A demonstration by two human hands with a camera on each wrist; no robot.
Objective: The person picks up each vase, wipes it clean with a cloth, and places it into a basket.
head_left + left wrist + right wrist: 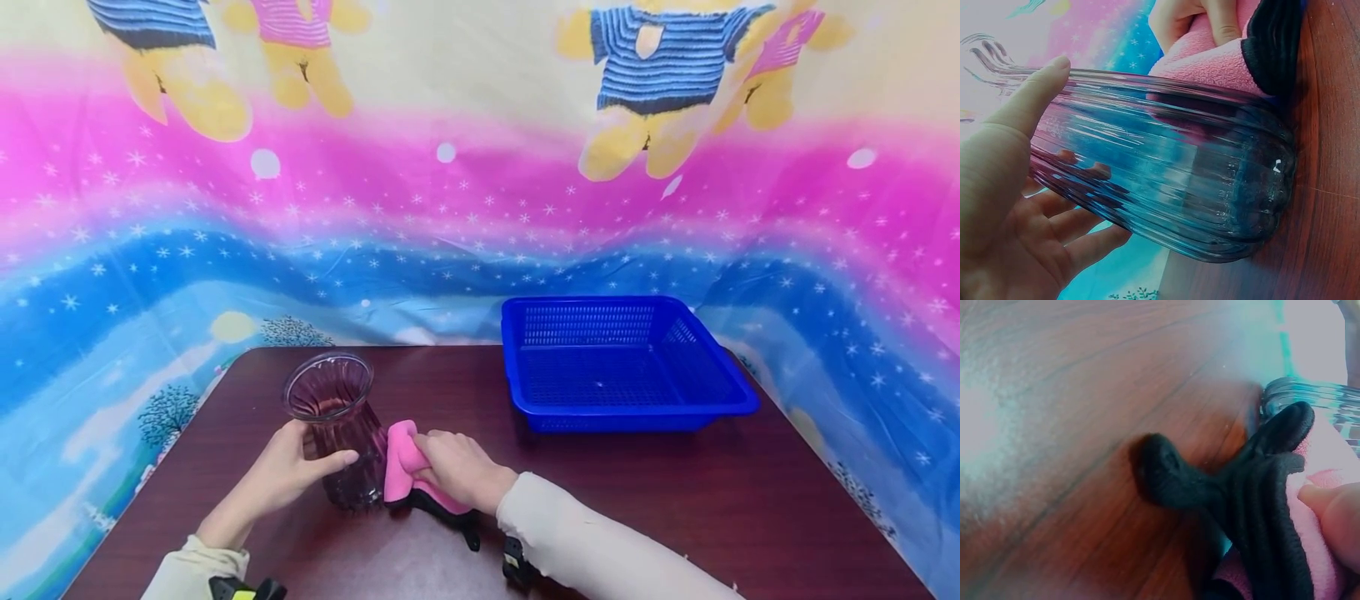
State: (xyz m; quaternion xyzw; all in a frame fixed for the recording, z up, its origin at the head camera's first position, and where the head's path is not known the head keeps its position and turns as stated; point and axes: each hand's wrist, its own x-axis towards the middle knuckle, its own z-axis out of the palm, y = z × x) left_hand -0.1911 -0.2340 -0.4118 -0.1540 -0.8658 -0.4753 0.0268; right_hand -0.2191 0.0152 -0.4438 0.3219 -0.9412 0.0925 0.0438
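Note:
A purple-tinted, ribbed glass vase (358, 433) with a flared rim is at the left of the table, mouth up. My left hand (279, 477) grips its upper body, thumb across the near side and fingers round the back. In the left wrist view the ribbed base of the vase (1229, 181) is right at the tabletop. Bunched in my right hand (461, 468) is a pink fleecy cloth (400, 446) with black trim, overlapping the vase's right side. The right wrist view shows the black trim (1266, 519) sticking out in rounded lobes.
A blue plastic basket (630, 410) with perforated walls stands at the back right of the dark red-brown wooden table (675, 508). Behind the table hangs a printed curtain (465, 208) with bears and snowflakes.

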